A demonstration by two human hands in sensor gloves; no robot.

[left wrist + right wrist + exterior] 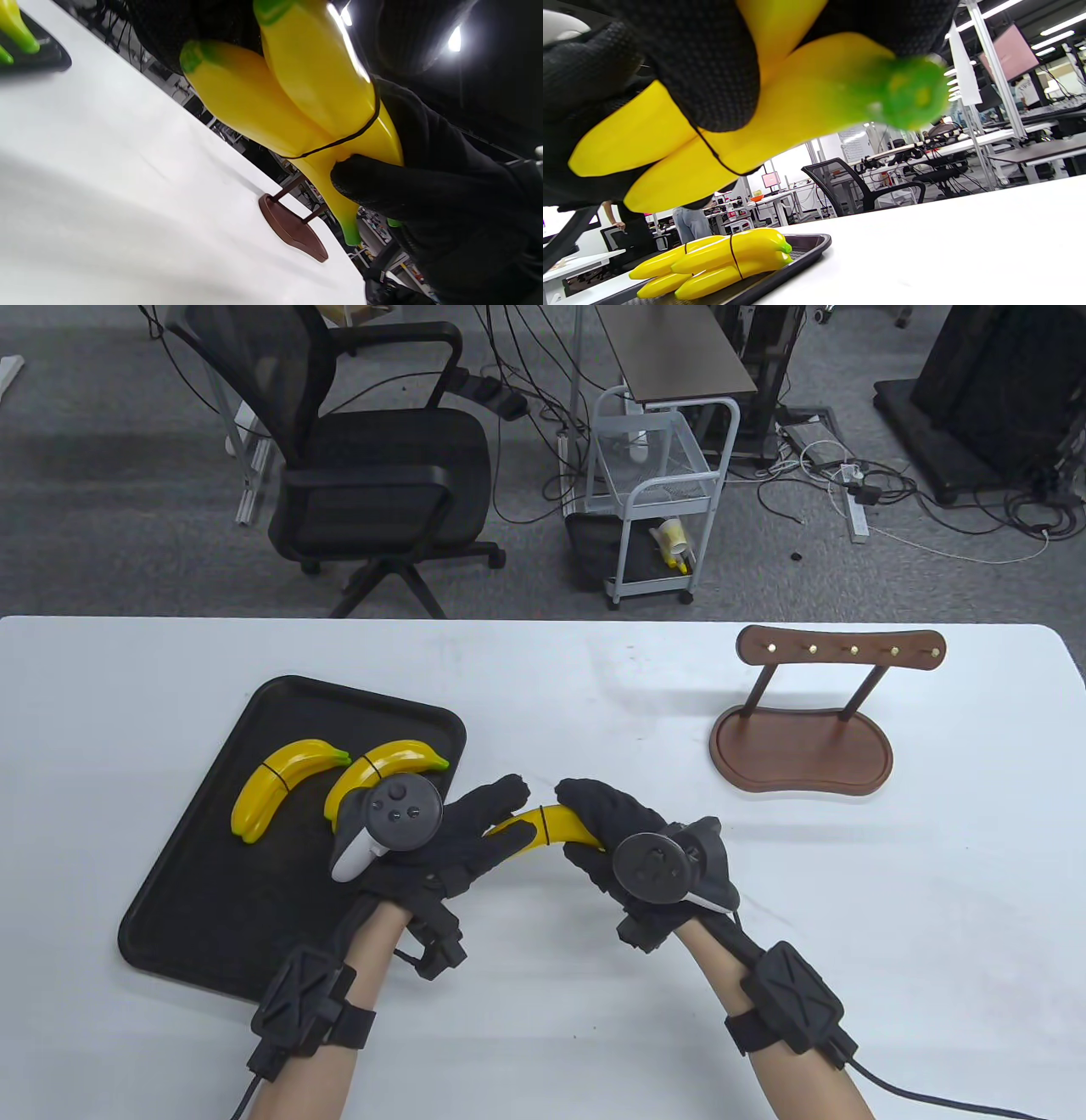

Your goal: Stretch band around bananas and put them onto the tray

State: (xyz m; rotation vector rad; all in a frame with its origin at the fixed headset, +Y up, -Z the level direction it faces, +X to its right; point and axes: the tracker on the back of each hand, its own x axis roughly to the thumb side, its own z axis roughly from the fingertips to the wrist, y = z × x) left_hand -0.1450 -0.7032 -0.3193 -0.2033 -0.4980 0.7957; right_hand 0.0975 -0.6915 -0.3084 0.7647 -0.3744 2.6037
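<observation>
Both hands hold a yellow banana bunch (556, 823) (297, 97) (780, 110) just above the white table, to the right of the black tray (212, 899). A thin black band (547, 829) (339, 142) (712, 152) circles its middle. My left hand (516, 813) pinches the bunch's left end, while my right hand (581, 827) curls over its right half. Two more banded bunches (276, 789) (382, 768) (729, 258) lie on the tray; the left hand's tracker covers part of the nearer one.
A brown wooden stand (802, 746) (292, 228) with a peg rail sits at the back right of the table. An office chair (373, 466) and a white wire cart (657, 500) stand on the floor beyond the table's far edge.
</observation>
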